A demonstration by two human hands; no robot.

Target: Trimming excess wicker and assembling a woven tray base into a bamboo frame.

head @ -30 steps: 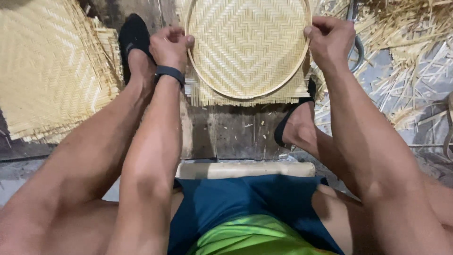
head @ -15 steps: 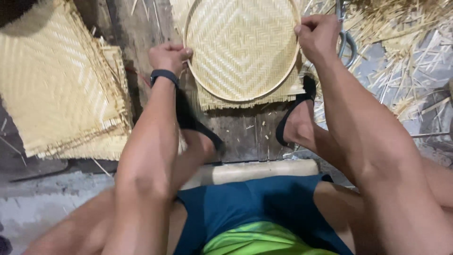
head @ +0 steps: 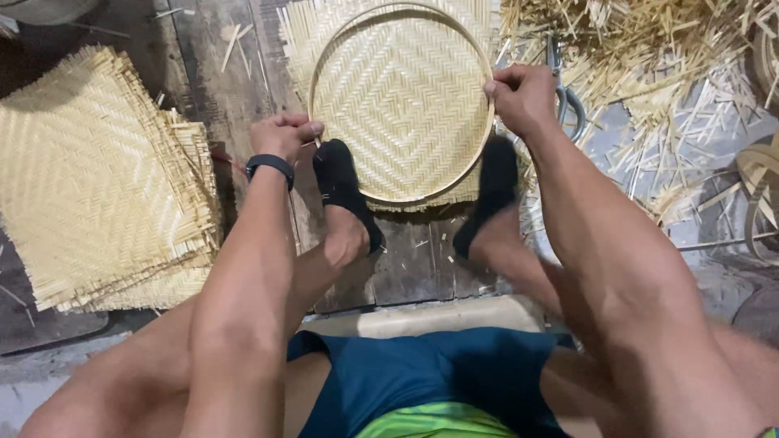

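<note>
A round woven bamboo tray [head: 403,101] with a thin hoop rim lies on the wooden floor in front of me. My left hand [head: 281,135], a black band on its wrist, pinches the rim at the tray's left side. On the right side my right hand [head: 520,96] grips the rim. Both my feet in black shoes press on the tray's near edge, the left foot [head: 345,191] at the lower left and the right foot [head: 487,195] at the lower right.
A stack of square woven bamboo mats [head: 97,182] lies to the left. Loose bamboo strips and offcuts [head: 657,73] cover the floor at the right. Metal scissors [head: 568,93] lie beside my right hand. Bent hoops [head: 759,195] sit at the far right.
My left foot has moved from the far left onto the tray's near left edge. The view has shifted so the tray sits lower and the mats show more fully. Both hands stay on the rim.
</note>
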